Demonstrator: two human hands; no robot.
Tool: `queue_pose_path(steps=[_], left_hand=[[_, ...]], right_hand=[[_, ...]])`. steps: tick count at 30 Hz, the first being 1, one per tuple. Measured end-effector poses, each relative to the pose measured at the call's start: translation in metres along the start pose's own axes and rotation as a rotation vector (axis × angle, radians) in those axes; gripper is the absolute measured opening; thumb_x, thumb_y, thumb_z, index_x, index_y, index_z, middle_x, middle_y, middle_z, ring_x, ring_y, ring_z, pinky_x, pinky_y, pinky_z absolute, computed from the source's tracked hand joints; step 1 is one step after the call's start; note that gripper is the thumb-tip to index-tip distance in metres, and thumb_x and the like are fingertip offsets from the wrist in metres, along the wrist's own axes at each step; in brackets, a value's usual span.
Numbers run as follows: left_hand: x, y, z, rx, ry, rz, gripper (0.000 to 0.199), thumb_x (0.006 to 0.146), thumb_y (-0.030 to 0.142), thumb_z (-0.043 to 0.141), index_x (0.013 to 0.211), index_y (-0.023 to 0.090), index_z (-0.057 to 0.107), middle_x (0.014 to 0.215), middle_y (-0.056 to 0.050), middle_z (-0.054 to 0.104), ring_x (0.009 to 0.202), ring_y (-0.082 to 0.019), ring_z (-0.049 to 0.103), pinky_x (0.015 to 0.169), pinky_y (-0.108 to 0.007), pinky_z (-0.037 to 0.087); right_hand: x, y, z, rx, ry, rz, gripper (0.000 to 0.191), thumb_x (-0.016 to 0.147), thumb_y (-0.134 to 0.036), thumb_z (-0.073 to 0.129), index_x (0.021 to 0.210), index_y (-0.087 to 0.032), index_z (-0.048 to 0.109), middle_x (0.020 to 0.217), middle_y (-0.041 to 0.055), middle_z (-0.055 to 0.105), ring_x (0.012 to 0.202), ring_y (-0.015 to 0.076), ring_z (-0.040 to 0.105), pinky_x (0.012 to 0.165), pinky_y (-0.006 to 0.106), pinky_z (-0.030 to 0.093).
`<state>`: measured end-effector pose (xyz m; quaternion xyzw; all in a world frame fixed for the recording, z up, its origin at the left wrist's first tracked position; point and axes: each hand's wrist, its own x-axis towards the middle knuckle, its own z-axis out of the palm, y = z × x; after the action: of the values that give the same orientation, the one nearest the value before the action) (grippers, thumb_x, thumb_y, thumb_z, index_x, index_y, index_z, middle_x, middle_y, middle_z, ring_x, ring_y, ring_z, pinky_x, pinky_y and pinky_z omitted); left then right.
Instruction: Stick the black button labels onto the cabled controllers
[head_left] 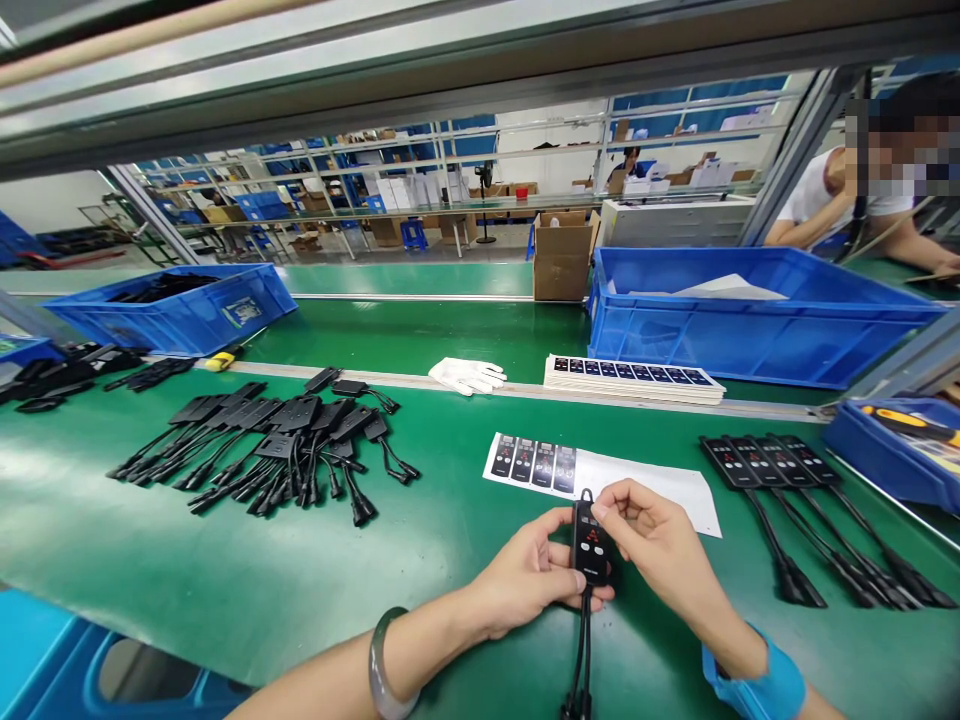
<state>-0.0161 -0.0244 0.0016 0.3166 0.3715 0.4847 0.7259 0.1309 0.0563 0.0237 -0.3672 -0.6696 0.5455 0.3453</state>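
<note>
My left hand (529, 575) is wrapped around a small black controller box (591, 562) with a hanging loop on top and two cables hanging down. On the box's face lies a black label with red marks and two pale buttons. My right hand (660, 540) pinches the label's upper right corner with thumb and fingertips; the exact contact is partly hidden. Just behind the hands lies a white backing sheet (637, 485), with several black labels at its left end. Several labelled controllers (772, 462) sit in a row at the right, cables toward me.
Unlabelled black boxes with cables (281, 425) are heaped at the left. A white glove (466, 376) and a stack of label sheets (634, 385) lie behind. Blue bins (750, 320) stand at the back, a smaller blue tray (892, 455) at right. A co-worker (840, 190) sits at upper right.
</note>
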Motion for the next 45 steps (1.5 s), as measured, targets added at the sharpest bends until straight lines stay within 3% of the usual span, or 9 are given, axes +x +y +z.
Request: queue_pose_path(steps=[17,25,30,32,34,37,40,42,45], left_hand=[[0.001,-0.001,0.002,0.094,-0.006,0.041,0.060,0.068,0.026,0.075,0.117,0.017,0.043,0.082,-0.007,0.066,0.078,-0.021,0.066,0.074,-0.032,0.049],[0.000,0.004,0.004,0.030,0.018,0.014,0.058,0.064,0.024,0.076,0.112,0.017,0.043,0.086,-0.010,0.067,0.083,-0.026,0.067,0.076,-0.037,0.050],[0.002,0.010,0.003,-0.044,0.050,0.020,0.040,0.076,0.026,0.058,0.113,0.015,0.047,0.089,-0.012,0.067,0.078,-0.027,0.068,0.072,-0.036,0.052],[0.003,0.012,0.001,-0.061,0.081,0.051,0.034,0.078,0.026,0.053,0.109,0.015,0.049,0.088,-0.012,0.067,0.073,-0.024,0.067,0.068,-0.033,0.053],[0.004,0.014,-0.001,-0.073,0.103,0.086,0.030,0.079,0.026,0.051,0.106,0.015,0.049,0.085,-0.011,0.067,0.071,-0.021,0.067,0.063,-0.029,0.052],[0.006,0.014,-0.001,-0.066,0.117,0.118,0.028,0.083,0.033,0.051,0.106,0.016,0.047,0.083,-0.009,0.067,0.073,-0.021,0.067,0.061,-0.026,0.052],[0.008,0.010,-0.002,0.011,0.150,0.139,0.035,0.084,0.041,0.054,0.107,0.017,0.045,0.085,-0.008,0.066,0.069,-0.019,0.067,0.062,-0.027,0.054],[0.010,0.005,-0.003,0.086,0.161,0.154,0.041,0.082,0.045,0.058,0.107,0.017,0.043,0.084,-0.007,0.066,0.065,-0.018,0.067,0.062,-0.028,0.054],[0.011,-0.001,-0.005,0.182,0.149,0.186,0.047,0.080,0.051,0.059,0.106,0.016,0.041,0.078,-0.006,0.066,0.063,-0.017,0.066,0.059,-0.028,0.054]], right_hand=[[-0.004,0.009,0.003,-0.079,0.077,-0.025,0.018,0.078,-0.037,0.061,0.073,-0.020,0.059,0.061,-0.0011,0.053,0.054,0.0130,0.049,0.048,0.022,0.041],[0.001,0.016,-0.001,-0.281,0.136,-0.035,0.027,0.076,-0.042,0.062,0.093,-0.021,0.058,0.069,-0.0012,0.048,0.056,0.0136,0.047,0.045,0.023,0.040],[0.003,0.026,0.003,-0.251,-0.051,-0.029,0.032,0.080,-0.040,0.059,0.106,-0.022,0.055,0.074,-0.0005,0.053,0.065,0.0162,0.053,0.051,0.025,0.045],[0.000,0.029,0.007,-0.250,-0.135,-0.026,0.043,0.079,-0.037,0.062,0.117,-0.023,0.050,0.083,0.0012,0.059,0.071,0.0180,0.057,0.059,0.028,0.049],[-0.003,0.031,0.011,-0.228,-0.188,-0.040,0.063,0.073,-0.034,0.068,0.129,-0.023,0.041,0.105,0.0056,0.060,0.087,0.0215,0.059,0.072,0.032,0.051],[-0.006,0.033,0.012,-0.203,-0.226,-0.082,0.082,0.071,-0.034,0.071,0.140,-0.022,0.028,0.133,0.0097,0.046,0.113,0.0263,0.050,0.093,0.039,0.045],[-0.006,0.032,0.013,-0.211,-0.197,-0.109,0.057,0.088,-0.039,0.049,0.139,-0.021,0.034,0.136,0.0086,0.046,0.121,0.0249,0.045,0.102,0.042,0.037],[-0.005,0.030,0.014,-0.204,-0.165,-0.122,0.046,0.093,-0.039,0.037,0.135,-0.021,0.041,0.130,0.0084,0.052,0.116,0.0236,0.050,0.098,0.041,0.042],[-0.004,0.026,0.018,-0.229,-0.142,-0.155,0.042,0.094,-0.037,0.036,0.132,-0.021,0.045,0.120,0.0089,0.059,0.102,0.0227,0.059,0.086,0.037,0.051]])
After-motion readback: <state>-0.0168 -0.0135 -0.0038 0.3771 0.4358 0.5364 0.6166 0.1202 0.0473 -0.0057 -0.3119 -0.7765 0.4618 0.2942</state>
